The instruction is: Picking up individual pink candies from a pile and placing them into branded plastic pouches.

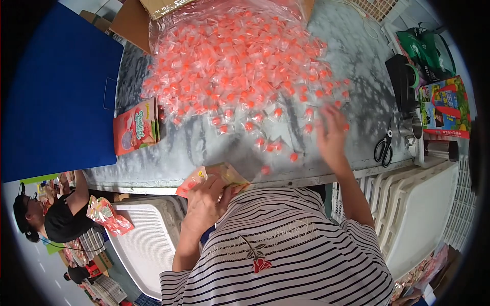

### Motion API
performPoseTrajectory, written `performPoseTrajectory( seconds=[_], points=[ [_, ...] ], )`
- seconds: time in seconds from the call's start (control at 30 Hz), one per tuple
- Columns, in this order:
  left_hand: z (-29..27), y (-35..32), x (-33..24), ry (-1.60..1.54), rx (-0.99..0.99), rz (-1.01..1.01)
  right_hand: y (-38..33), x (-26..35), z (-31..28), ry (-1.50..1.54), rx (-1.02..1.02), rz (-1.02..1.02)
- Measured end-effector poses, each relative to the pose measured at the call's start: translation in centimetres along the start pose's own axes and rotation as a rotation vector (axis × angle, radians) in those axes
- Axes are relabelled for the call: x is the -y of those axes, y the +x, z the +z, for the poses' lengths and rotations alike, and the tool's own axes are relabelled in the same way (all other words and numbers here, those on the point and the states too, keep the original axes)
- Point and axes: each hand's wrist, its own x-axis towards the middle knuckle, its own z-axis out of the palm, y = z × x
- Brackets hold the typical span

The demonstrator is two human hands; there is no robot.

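Observation:
At the table's near edge my left hand [205, 200] is closed round a pink pouch [222, 172], whose mouth points to the right. My right hand [332, 133] is over the table among the loose wrapped candies, fingers stretched out and somewhat blurred by motion; I make out nothing held in it. Orange-red candies in clear wrappers [235, 61] form a large heap across the far part of the table. Several strays lie between the heap and me. One blurred candy [265, 170] is near the table's edge, right of the pouch.
Flat pouches [136, 127] lie stacked at the table's left, beside a blue board [56, 97]. Black-handled scissors [384, 148] and a tape dispenser [402, 81] are on the right. White trays [148, 245] stand below the edge on both sides. Another person [64, 214] works at left.

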Motion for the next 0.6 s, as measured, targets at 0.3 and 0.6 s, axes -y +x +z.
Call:
performPoseTrajectory(
  seconds=[0.3, 0.6],
  points=[
    [0.0, 0.1, 0.6, 0.003, 0.021, -0.019, -2.8, 0.6, 0.2, 0.033, 0.082, 0.127],
    [-0.1, -0.4, 0.7, 0.008, -0.01, -0.052, -1.8, 8.5, 3.2, 0.199, 0.446, -0.128]
  ],
)
